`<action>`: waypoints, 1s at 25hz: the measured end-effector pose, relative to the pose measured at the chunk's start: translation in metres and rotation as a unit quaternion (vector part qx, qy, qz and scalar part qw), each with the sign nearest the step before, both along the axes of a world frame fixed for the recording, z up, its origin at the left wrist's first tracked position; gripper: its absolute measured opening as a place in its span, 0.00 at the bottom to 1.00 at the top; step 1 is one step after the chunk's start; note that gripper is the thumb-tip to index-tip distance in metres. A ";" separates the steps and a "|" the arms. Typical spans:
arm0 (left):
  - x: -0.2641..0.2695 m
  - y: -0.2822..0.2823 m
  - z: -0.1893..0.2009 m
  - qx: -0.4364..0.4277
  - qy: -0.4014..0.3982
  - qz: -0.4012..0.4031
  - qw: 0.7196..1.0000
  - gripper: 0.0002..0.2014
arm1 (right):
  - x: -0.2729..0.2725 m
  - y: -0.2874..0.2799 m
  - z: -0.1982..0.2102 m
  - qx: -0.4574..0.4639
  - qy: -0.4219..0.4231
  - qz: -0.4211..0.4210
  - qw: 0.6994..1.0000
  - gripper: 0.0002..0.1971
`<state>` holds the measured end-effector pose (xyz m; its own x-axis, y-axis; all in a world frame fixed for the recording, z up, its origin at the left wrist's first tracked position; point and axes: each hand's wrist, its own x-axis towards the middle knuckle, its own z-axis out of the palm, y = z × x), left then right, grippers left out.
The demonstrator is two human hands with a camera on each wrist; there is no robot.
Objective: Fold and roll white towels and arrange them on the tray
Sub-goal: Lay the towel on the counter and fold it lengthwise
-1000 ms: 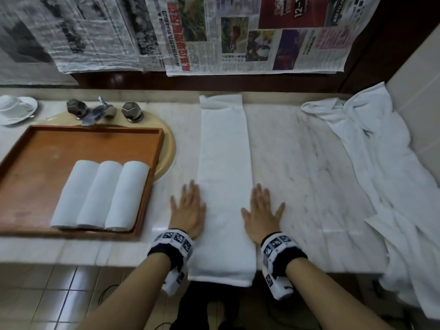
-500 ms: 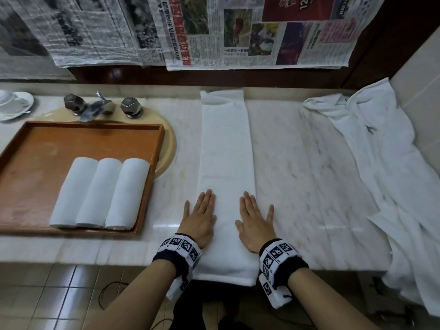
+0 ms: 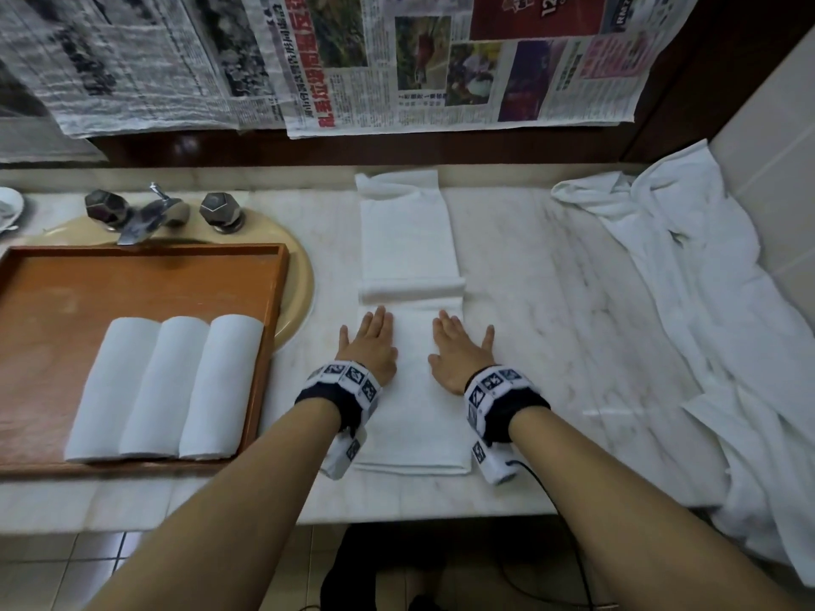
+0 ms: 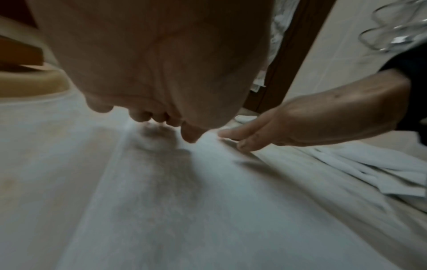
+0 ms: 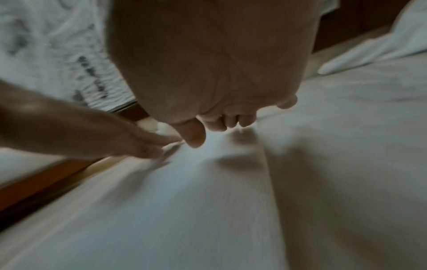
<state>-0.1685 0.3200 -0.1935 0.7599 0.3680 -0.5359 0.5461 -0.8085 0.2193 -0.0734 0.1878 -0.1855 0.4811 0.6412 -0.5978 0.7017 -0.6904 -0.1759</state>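
I have both hands flat on the folded towel [image 3: 410, 372], which lies as a long strip on the marble bench [image 3: 551, 302], running from the near edge to the back wall. My left hand [image 3: 369, 346] rests palm down on the towel's left edge, fingers straight and close together. My right hand [image 3: 461, 352] rests palm down on the towel's right side, fingers straight, thumb spread out over the towel's edge. The two hands are apart, with a bare band of towel between them, and neither grips anything. Just beyond my fingertips a raised ridge [image 3: 412, 289] crosses the towel from side to side; I cannot tell whether it is a fold or the start of a roll. In the left wrist view the left hand's fingertips [image 4: 143, 117] touch the cloth and the right hand lies beside them on the same towel; both wrist views are blurred.

Left of the towel sits the wooden tray [image 3: 145, 275], partly over the basin [image 3: 300, 280]. Three rolled towels [image 3: 165, 385] lie side by side in the tray, touching one another, against its right wall. The tap [image 3: 150, 213] stands behind the tray. Right of the towel, well apart, a heap of loose white cloth [image 3: 705, 302] drapes along the bench and over its near edge. Newspaper sheets [image 3: 397, 59] hang on the wall behind the towel.
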 end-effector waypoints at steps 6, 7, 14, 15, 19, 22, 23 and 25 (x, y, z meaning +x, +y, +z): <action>-0.091 -0.026 -0.024 0.012 -0.027 0.020 0.999 0.29 | -0.031 -0.066 -0.027 -0.004 -0.013 0.011 1.000 0.34; -0.097 -0.017 -0.024 0.014 -0.011 0.075 0.997 0.29 | -0.020 -0.071 -0.026 -0.023 -0.019 -0.045 0.999 0.34; -0.094 -0.075 -0.037 0.037 -0.112 -0.033 0.992 0.34 | -0.094 -0.070 -0.036 0.102 -0.065 0.055 0.991 0.33; -0.099 -0.076 -0.041 0.053 -0.117 -0.021 0.992 0.33 | -0.093 -0.076 -0.042 0.107 -0.081 0.052 0.990 0.35; -0.111 -0.065 -0.047 0.071 -0.137 0.024 0.988 0.31 | -0.081 -0.093 -0.050 0.117 -0.111 0.036 0.986 0.36; -0.116 -0.064 -0.047 0.060 -0.150 0.048 0.986 0.33 | -0.076 -0.102 -0.049 0.105 -0.115 0.018 0.988 0.36; -0.118 -0.065 -0.045 0.063 -0.144 0.043 0.987 0.34 | -0.075 -0.104 -0.045 0.097 -0.115 0.019 0.989 0.35; -0.119 -0.068 -0.033 0.071 -0.135 0.046 0.987 0.36 | -0.073 -0.106 -0.032 0.088 -0.109 0.021 0.990 0.32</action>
<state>-0.2872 0.2523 -0.2267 0.8282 0.4987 -0.2558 0.5555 -0.7912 0.2558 -0.1464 0.0820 -0.2173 0.5568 0.7486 -0.3600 0.7637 -0.6318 -0.1327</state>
